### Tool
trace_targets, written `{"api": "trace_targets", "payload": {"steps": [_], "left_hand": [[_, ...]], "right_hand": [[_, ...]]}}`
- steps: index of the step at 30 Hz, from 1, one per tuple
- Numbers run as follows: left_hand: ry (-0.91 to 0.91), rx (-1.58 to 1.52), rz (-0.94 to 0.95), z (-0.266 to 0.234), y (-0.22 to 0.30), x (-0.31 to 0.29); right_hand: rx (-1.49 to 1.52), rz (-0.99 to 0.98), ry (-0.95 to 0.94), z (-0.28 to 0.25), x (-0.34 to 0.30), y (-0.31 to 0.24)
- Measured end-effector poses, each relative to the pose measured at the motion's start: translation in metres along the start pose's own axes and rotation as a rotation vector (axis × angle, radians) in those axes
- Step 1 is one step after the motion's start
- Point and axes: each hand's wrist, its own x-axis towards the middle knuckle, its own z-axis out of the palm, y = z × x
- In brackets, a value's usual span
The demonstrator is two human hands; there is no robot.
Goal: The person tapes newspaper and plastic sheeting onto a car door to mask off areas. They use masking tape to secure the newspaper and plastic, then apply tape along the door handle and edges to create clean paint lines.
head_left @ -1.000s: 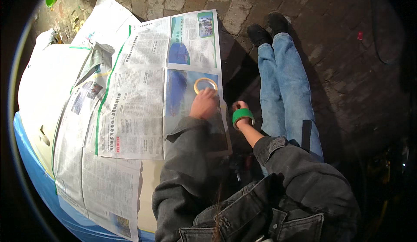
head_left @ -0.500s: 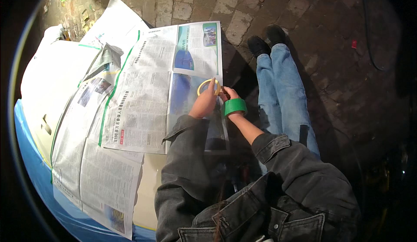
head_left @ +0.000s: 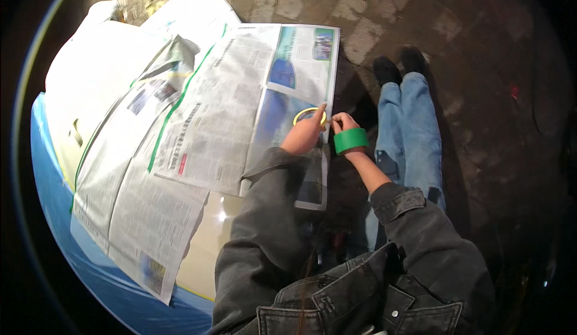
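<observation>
My left hand (head_left: 302,136) holds a thin yellow tape roll (head_left: 309,113) against the right edge of a spread newspaper sheet (head_left: 228,112), index finger pointing up along the edge. My right hand (head_left: 341,121) is just right of the roll, fingers pinched together at the tape's loose end. A wide green tape roll (head_left: 351,141) sits around my right wrist like a bracelet. Both arms wear dark grey jacket sleeves.
Several overlapping newspaper sheets, joined with green tape lines (head_left: 180,97), cover a pale curved surface (head_left: 96,76). A blue sheet (head_left: 54,215) lies along its lower left. My legs in blue jeans (head_left: 415,124) and black shoes (head_left: 399,64) stand on brick paving (head_left: 469,46).
My left hand carried the yellow roll from the flat of the page to its right edge. My right hand rose to meet it and pinched next to the roll.
</observation>
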Motion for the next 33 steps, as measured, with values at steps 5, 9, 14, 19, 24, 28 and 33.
{"api": "trace_targets", "payload": {"steps": [5, 9, 14, 19, 24, 28, 33], "left_hand": [[0.266, 0.087, -0.033, -0.004, 0.008, 0.002], [0.249, -0.005, -0.034, -0.005, 0.014, 0.000], [0.338, 0.143, -0.069, 0.003, 0.020, 0.012], [0.371, 0.074, -0.293, 0.012, 0.014, 0.037], [0.591, 0.071, -0.360, -0.032, -0.042, 0.060], [0.393, 0.448, -0.146, -0.025, -0.067, 0.099], [0.138, 0.891, 0.035, 0.013, -0.103, 0.145]], "right_hand": [[0.139, 0.194, -0.139, -0.005, 0.004, -0.003], [0.148, 0.196, -0.110, -0.012, 0.016, 0.002], [-0.021, 0.064, -0.059, -0.015, 0.014, -0.002], [-0.038, -0.092, 0.015, -0.014, 0.015, -0.016], [-0.032, -0.050, 0.205, -0.033, 0.029, 0.024], [0.153, 0.397, 0.130, -0.021, 0.044, 0.089], [0.364, 0.610, 0.148, 0.025, 0.050, 0.152]]}}
